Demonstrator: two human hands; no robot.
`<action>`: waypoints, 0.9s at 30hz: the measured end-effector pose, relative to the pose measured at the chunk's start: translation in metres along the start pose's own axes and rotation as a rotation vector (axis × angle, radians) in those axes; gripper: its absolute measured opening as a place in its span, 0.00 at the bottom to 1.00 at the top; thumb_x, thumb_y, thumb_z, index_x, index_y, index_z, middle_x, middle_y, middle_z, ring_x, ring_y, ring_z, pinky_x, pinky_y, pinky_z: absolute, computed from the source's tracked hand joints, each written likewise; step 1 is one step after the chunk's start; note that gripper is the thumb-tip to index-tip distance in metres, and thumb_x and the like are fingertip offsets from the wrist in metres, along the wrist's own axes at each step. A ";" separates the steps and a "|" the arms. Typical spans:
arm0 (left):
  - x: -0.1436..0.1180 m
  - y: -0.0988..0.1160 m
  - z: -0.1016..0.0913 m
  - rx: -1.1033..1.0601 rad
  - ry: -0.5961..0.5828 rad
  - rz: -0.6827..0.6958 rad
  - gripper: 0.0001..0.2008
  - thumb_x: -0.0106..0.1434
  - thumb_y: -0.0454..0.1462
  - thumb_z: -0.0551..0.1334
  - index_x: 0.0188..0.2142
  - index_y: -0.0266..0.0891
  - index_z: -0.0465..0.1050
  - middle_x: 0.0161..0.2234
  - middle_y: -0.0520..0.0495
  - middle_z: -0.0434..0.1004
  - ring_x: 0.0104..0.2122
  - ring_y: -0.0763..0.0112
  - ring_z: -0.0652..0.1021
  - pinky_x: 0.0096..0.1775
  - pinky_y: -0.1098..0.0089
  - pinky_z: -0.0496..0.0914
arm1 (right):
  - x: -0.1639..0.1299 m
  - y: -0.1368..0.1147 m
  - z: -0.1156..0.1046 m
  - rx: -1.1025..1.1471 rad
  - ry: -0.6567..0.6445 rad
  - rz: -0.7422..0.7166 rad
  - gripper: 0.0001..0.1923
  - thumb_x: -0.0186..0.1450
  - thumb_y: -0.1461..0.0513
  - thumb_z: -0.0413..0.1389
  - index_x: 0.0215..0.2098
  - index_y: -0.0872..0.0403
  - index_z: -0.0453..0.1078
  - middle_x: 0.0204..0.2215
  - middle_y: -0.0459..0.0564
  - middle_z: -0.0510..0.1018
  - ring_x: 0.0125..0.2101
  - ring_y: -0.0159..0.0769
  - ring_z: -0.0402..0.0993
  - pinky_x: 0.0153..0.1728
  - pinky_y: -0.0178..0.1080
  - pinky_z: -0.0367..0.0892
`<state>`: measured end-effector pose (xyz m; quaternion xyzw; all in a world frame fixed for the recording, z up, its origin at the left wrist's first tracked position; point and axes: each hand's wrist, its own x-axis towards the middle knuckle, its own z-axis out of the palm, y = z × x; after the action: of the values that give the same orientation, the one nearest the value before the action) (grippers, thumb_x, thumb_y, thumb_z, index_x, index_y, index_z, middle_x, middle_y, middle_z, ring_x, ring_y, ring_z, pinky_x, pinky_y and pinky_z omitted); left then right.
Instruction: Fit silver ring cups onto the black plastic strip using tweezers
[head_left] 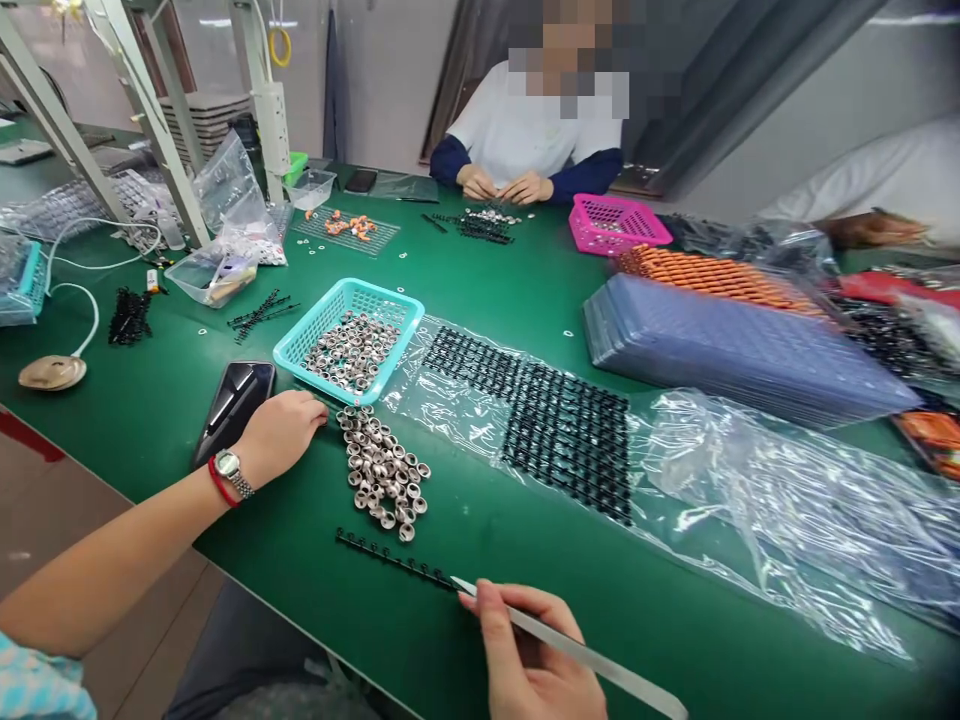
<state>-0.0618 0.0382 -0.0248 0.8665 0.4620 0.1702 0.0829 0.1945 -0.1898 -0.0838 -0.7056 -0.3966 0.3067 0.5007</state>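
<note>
My right hand (536, 645) is closed around metal tweezers (592, 660). Their pointed tip meets the right end of a black toothed strip (394, 558) lying on the green table. My left hand (289, 435) is closed beside a teal basket (289, 350) and a dark phone (236, 405). Something dark shows at its fingertips, too small to make out. Right of that hand lies a loose pile of small silver metal rings (382, 465). More metal rings (352, 350) fill part of the basket.
Rows of black strips (570, 430) lie on clear plastic film (750, 500) to the right. Stacked clear trays (720, 350) stand beyond. Across the table a person (532, 150) handles small parts near a pink basket (619, 225). A metal frame (161, 130) rises at the left.
</note>
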 end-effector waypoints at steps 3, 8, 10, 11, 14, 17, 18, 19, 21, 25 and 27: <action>-0.004 0.009 -0.006 0.005 0.001 0.023 0.10 0.69 0.29 0.61 0.33 0.36 0.79 0.34 0.41 0.84 0.36 0.57 0.82 0.43 0.60 0.77 | -0.002 -0.014 0.012 -0.057 0.032 0.119 0.27 0.63 0.38 0.61 0.33 0.53 0.76 0.27 0.51 0.82 0.27 0.40 0.82 0.24 0.34 0.73; -0.050 0.067 -0.009 -0.176 -0.020 0.207 0.07 0.73 0.32 0.60 0.42 0.38 0.78 0.38 0.45 0.85 0.38 0.62 0.83 0.44 0.65 0.77 | -0.010 -0.035 0.027 -0.115 0.155 0.174 0.30 0.63 0.32 0.56 0.32 0.50 0.72 0.28 0.47 0.79 0.29 0.37 0.78 0.32 0.36 0.69; -0.069 0.089 0.000 -0.339 -0.064 0.334 0.07 0.73 0.31 0.59 0.40 0.39 0.76 0.39 0.47 0.86 0.38 0.65 0.83 0.43 0.68 0.76 | -0.010 -0.034 0.026 -0.130 0.143 0.145 0.30 0.63 0.32 0.56 0.31 0.50 0.72 0.27 0.46 0.79 0.28 0.37 0.77 0.32 0.37 0.68; -0.077 0.097 0.006 -0.391 -0.076 0.368 0.07 0.73 0.31 0.59 0.39 0.39 0.75 0.39 0.47 0.86 0.37 0.65 0.83 0.43 0.67 0.76 | -0.010 -0.032 0.026 -0.134 0.130 0.132 0.30 0.62 0.33 0.57 0.31 0.50 0.72 0.27 0.46 0.79 0.28 0.37 0.77 0.31 0.37 0.68; -0.090 0.107 0.021 -0.439 -0.041 0.356 0.07 0.72 0.30 0.59 0.39 0.38 0.74 0.40 0.45 0.86 0.37 0.63 0.83 0.42 0.65 0.77 | -0.010 -0.030 0.026 -0.149 0.120 0.105 0.29 0.63 0.34 0.57 0.32 0.50 0.73 0.27 0.46 0.80 0.27 0.36 0.78 0.31 0.36 0.69; -0.092 0.105 0.029 -0.447 -0.012 0.319 0.06 0.72 0.29 0.59 0.40 0.38 0.74 0.41 0.44 0.86 0.39 0.62 0.84 0.44 0.64 0.77 | -0.012 -0.033 0.028 -0.175 0.150 0.082 0.26 0.67 0.36 0.56 0.33 0.49 0.72 0.28 0.45 0.80 0.28 0.34 0.77 0.33 0.35 0.69; -0.092 0.104 0.029 -0.452 -0.011 0.313 0.06 0.72 0.29 0.59 0.40 0.38 0.74 0.41 0.44 0.86 0.40 0.61 0.84 0.44 0.64 0.77 | -0.012 -0.034 0.029 -0.183 0.154 0.076 0.26 0.67 0.37 0.56 0.33 0.49 0.72 0.29 0.44 0.80 0.28 0.34 0.77 0.33 0.34 0.68; -0.092 0.103 0.029 -0.457 -0.014 0.310 0.06 0.72 0.29 0.59 0.41 0.38 0.74 0.42 0.44 0.87 0.40 0.61 0.84 0.44 0.64 0.77 | -0.012 -0.034 0.028 -0.189 0.152 0.071 0.25 0.68 0.37 0.55 0.33 0.49 0.72 0.28 0.44 0.79 0.28 0.34 0.77 0.33 0.34 0.68; -0.093 0.102 0.029 -0.460 -0.029 0.308 0.06 0.72 0.29 0.59 0.41 0.38 0.74 0.42 0.44 0.87 0.41 0.61 0.84 0.45 0.64 0.77 | -0.011 -0.030 0.025 -0.201 0.133 0.044 0.24 0.69 0.39 0.56 0.33 0.49 0.73 0.28 0.44 0.80 0.28 0.33 0.77 0.33 0.33 0.69; -0.092 0.102 0.028 -0.471 -0.066 0.307 0.06 0.72 0.28 0.60 0.40 0.39 0.73 0.43 0.46 0.86 0.41 0.62 0.84 0.45 0.63 0.77 | -0.005 -0.015 0.015 -0.182 0.012 -0.118 0.18 0.70 0.46 0.59 0.33 0.49 0.76 0.29 0.47 0.83 0.29 0.33 0.81 0.31 0.30 0.73; -0.091 0.102 0.028 -0.483 -0.066 0.302 0.06 0.72 0.28 0.60 0.40 0.39 0.73 0.42 0.46 0.86 0.41 0.62 0.84 0.45 0.63 0.77 | -0.003 -0.010 0.012 -0.168 -0.022 -0.157 0.16 0.70 0.48 0.60 0.33 0.49 0.77 0.30 0.47 0.84 0.30 0.34 0.82 0.32 0.30 0.75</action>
<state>-0.0197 -0.0938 -0.0396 0.8857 0.2707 0.2573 0.2757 0.1810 -0.1847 -0.0776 -0.7085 -0.4804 0.2401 0.4578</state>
